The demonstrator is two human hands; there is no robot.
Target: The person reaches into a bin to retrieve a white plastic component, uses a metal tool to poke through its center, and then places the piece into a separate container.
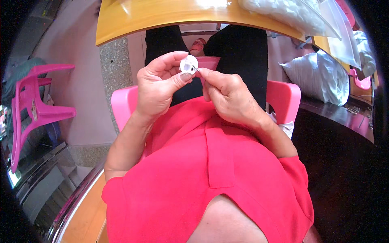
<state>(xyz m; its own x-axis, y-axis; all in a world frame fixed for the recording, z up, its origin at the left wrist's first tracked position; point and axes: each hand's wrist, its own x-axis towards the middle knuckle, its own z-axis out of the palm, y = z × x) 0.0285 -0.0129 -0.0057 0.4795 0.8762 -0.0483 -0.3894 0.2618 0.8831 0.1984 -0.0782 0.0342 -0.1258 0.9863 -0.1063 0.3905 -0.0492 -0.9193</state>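
Note:
My left hand (158, 85) is closed on a small round white plastic part (189, 60), raised over my lap just short of the table edge. The part has a squarish hollow with a small dark spot by its side. From the other side my right hand (231, 91) pinches a thin dark sliver (195, 69), whose inner end meets the white part near that spot. My right fingertips hide the rest of the sliver, so its kind cannot be made out.
Ahead lies a yellow tabletop (162, 18), with a clear plastic bag of white pieces (289, 14) at its right. A stuffed white sack (320, 75) stands beyond my right leg. Pink chair arms (125, 105) flank me. Another pink chair (30, 101) is at the left.

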